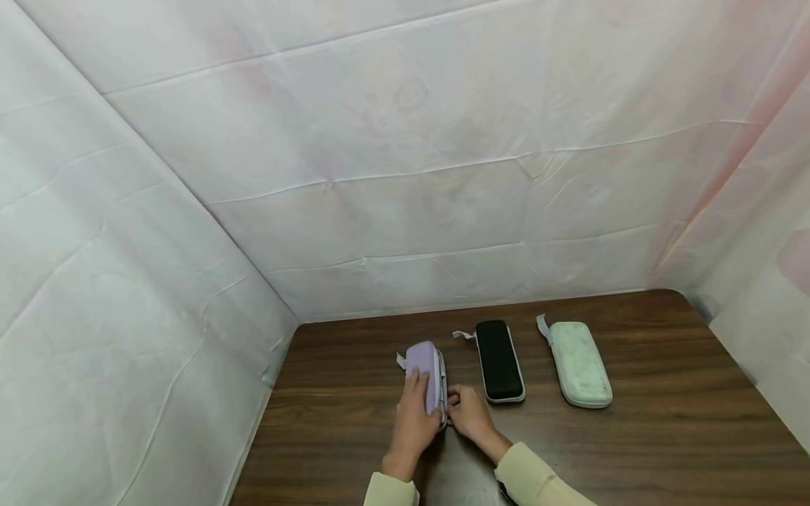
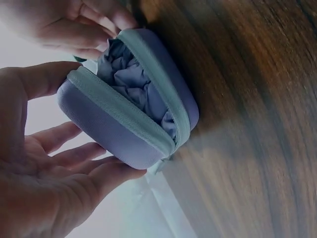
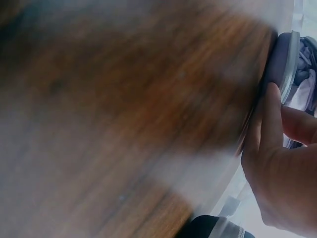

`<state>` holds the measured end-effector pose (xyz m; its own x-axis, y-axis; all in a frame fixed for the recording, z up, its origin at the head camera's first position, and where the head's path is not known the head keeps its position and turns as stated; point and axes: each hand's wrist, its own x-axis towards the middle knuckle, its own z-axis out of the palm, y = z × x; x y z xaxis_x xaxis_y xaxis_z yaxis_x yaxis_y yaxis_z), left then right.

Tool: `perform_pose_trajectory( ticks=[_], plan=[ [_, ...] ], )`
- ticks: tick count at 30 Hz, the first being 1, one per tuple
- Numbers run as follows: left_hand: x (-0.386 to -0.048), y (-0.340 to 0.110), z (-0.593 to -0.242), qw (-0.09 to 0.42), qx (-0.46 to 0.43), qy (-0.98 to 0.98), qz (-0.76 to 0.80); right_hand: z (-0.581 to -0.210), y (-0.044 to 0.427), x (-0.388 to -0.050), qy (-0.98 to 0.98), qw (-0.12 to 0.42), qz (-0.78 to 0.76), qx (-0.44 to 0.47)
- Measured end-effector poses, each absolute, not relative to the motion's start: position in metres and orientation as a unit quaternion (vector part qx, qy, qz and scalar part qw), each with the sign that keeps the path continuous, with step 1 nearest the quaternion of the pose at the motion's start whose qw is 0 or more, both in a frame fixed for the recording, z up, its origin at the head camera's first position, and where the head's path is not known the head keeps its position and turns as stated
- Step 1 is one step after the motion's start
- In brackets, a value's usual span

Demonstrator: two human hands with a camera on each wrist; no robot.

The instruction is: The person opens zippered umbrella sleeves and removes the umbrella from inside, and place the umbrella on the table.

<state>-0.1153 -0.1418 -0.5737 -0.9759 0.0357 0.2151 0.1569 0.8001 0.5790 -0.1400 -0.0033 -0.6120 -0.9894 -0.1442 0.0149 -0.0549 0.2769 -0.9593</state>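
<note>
A purple zip case point(image 1: 420, 358) stands partly unzipped on the table, its opening facing right. My left hand point(image 1: 414, 422) holds its lid half; in the left wrist view the thumb lies at the zip edge and the fingers spread along the purple shell point(image 2: 111, 124). Bunched grey-purple lining point(image 2: 133, 82) shows inside the gap. At the near right end my right hand point(image 1: 470, 414) grips the edge of the other half, one finger against the outer shell point(image 3: 278, 59) and the thumb by the opening. What lies deeper in the case is hidden.
To the right lies a black zip case point(image 1: 500, 362) with a grey zip edge and a pale strap. Farther right is a pale green case point(image 1: 579, 362) with a strap. The brown wooden table point(image 1: 671, 393) meets white hanging sheets point(image 1: 405, 232) behind and at the sides.
</note>
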Motion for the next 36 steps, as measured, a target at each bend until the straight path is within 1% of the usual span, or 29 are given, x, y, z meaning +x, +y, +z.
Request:
perform_pose_trajectory(
  ticks=[7, 15, 26, 31, 36],
  plan=[
    [-0.115, -0.148, -0.566, 0.088, -0.021, -0.931, -0.353, -0.615, -0.004, -0.140, 0.801, 0.029, -0.596, -0.059],
    [-0.117, -0.159, -0.562, 0.106, 0.015, -0.920, -0.378, -0.616, -0.007, -0.141, 0.808, 0.021, -0.587, -0.048],
    [-0.116, -0.173, -0.562, 0.124, 0.065, -0.899, -0.415, -0.613, -0.010, -0.143, 0.813, 0.024, -0.581, -0.035],
    [-0.117, -0.179, -0.563, 0.129, 0.077, -0.886, -0.438, -0.612, -0.011, -0.145, 0.822, 0.016, -0.569, -0.034],
    [-0.118, -0.185, -0.567, 0.144, 0.085, -0.876, -0.452, -0.613, -0.011, -0.148, 0.826, 0.012, -0.562, -0.033]
  ],
)
